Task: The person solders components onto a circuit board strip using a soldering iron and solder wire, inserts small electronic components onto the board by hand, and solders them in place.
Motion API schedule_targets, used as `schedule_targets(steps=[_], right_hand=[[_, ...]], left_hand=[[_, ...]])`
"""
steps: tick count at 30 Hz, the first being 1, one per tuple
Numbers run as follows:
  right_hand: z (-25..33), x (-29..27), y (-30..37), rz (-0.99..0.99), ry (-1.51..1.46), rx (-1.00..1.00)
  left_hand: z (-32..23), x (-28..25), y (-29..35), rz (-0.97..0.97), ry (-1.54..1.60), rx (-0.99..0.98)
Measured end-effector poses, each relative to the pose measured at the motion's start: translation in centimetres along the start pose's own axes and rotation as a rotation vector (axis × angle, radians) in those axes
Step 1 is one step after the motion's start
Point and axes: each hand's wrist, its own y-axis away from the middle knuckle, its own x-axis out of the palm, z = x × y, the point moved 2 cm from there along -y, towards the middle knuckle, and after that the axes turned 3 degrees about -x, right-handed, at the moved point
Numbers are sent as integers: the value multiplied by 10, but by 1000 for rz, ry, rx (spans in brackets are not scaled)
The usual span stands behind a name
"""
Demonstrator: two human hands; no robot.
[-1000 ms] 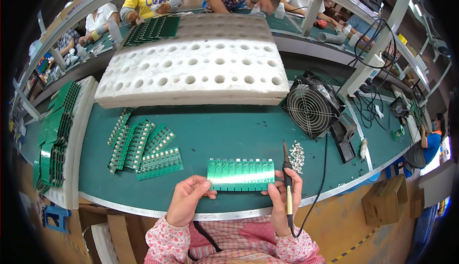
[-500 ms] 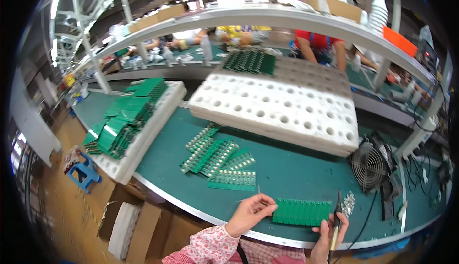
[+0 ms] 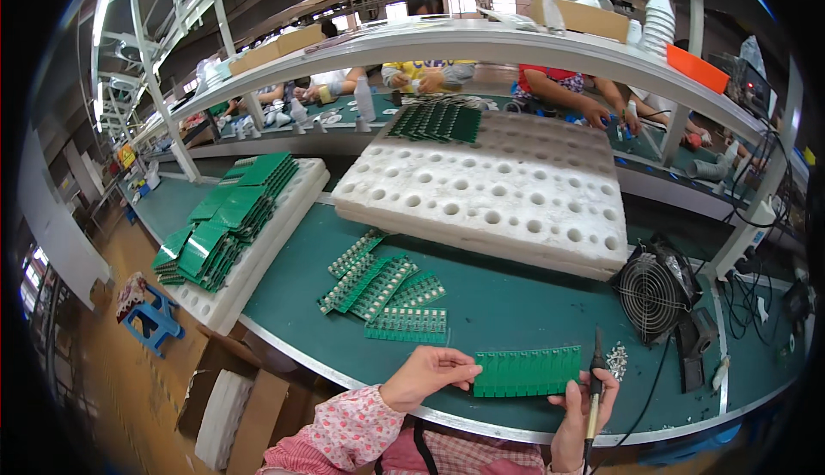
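A green circuit board panel (image 3: pixel 526 373), divided into narrow strips, is held level above the bench's front edge. My left hand (image 3: pixel 430 377) pinches its left end between thumb and fingers. My right hand (image 3: pixel 582 410) has a soldering iron (image 3: pixel 594 393) in its grip, tip pointing up, while its thumb and fingertips are at the panel's right end. Small silvery parts (image 3: pixel 616 360) lie in a heap just right of the iron. Left of the panel, several board panels with rows of pale components (image 3: pixel 378 286) lie overlapping on the green bench top (image 3: pixel 507 316).
Stacked green boards (image 3: pixel 236 208) cover a white foam slab (image 3: pixel 225 307) at left. A larger holed foam block (image 3: pixel 481 184) carries more boards (image 3: pixel 436 122) at the back. On the right stand a fan (image 3: pixel 649 299) and cables. A shelf (image 3: pixel 412 41) crosses above; people work beyond it.
The view has shifted slightly, so the scene sits further left. Both hands still hold the panel and iron, now a little higher in the picture. A person opposite has moved their arms.
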Motion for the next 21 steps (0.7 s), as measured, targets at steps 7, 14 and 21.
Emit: schedule_targets(steps=[7, 14, 21], right_hand=[[-5, 3, 1, 72, 52, -21], [-6, -5, 11, 169, 51, 107], [-14, -9, 10, 176, 26, 100]], left_hand=[[-84, -26, -18, -147, -84, 355], [-209, -49, -150, -418, 124, 487], [-244, -69, -301, -687, 525, 367]])
